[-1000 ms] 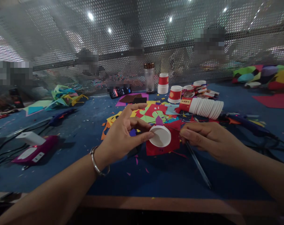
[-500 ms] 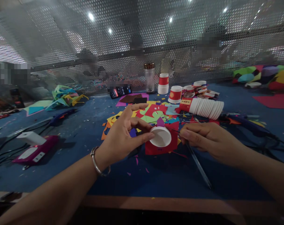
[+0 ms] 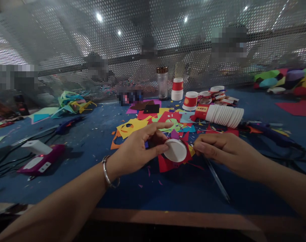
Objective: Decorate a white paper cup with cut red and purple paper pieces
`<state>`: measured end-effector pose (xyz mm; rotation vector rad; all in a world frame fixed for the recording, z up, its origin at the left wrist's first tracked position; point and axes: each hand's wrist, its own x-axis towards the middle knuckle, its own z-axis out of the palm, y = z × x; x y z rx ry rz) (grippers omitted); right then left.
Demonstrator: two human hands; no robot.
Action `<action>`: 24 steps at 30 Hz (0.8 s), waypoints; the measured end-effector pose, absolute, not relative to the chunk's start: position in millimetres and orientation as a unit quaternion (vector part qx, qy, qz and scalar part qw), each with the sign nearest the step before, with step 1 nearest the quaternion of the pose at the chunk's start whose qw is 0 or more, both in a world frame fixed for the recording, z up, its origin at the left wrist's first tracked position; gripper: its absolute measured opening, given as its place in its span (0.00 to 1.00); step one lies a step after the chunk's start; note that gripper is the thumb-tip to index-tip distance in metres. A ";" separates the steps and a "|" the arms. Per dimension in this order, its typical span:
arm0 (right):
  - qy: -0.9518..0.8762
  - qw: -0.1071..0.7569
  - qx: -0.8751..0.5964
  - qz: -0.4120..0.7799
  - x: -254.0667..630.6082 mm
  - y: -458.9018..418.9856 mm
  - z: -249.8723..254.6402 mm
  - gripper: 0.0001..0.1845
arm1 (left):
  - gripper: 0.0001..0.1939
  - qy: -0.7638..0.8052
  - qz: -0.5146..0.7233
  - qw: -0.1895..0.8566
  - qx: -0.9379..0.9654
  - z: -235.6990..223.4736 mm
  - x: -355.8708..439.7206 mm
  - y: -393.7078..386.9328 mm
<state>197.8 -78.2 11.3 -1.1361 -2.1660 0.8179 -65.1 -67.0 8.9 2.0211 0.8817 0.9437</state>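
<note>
My left hand (image 3: 149, 143) pinches the left rim of a white paper cup (image 3: 176, 150), seen end-on. A pointed purple paper piece (image 3: 175, 134) shows at the cup's upper edge. Red paper (image 3: 165, 164) lies behind and below the cup. Close by on the right, my right hand (image 3: 218, 149) is closed with thumb and forefinger together; whatever is between them is too small to make out. A bit of yellow paper (image 3: 191, 150) shows between its fingertips and the cup. Under this hand a clear pen-like stick (image 3: 218, 181) slants across the blue table.
Coloured paper scraps (image 3: 132, 127) spread beyond my hands. Behind are a stack of paper cups lying down (image 3: 225, 116), a red-and-white cup (image 3: 190, 101) and a glass bottle (image 3: 162, 84). Glue guns lie left (image 3: 68, 126) and right (image 3: 266, 133); a magenta power strip (image 3: 43, 160) is at left.
The cup and my left hand have shifted slightly right and down in view. The thin dark strip at my right fingertips no longer shows; yellow paper shows there instead.
</note>
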 end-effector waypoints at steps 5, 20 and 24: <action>-0.803 0.271 -0.427 0.314 198.5 -79.0 12.3 0.33 | 0.14 0.324 0.384 0.363 0.785 5.2 -67.0 -65.8; -0.772 0.285 -0.422 0.381 201.1 -78.5 11.7 0.32 | 0.11 0.324 0.399 0.298 0.804 6.4 -65.2 -68.5; -0.775 0.288 -0.410 0.385 201.4 -78.5 13.2 0.32 | 0.13 0.322 0.409 0.281 0.806 3.7 -66.9 -66.7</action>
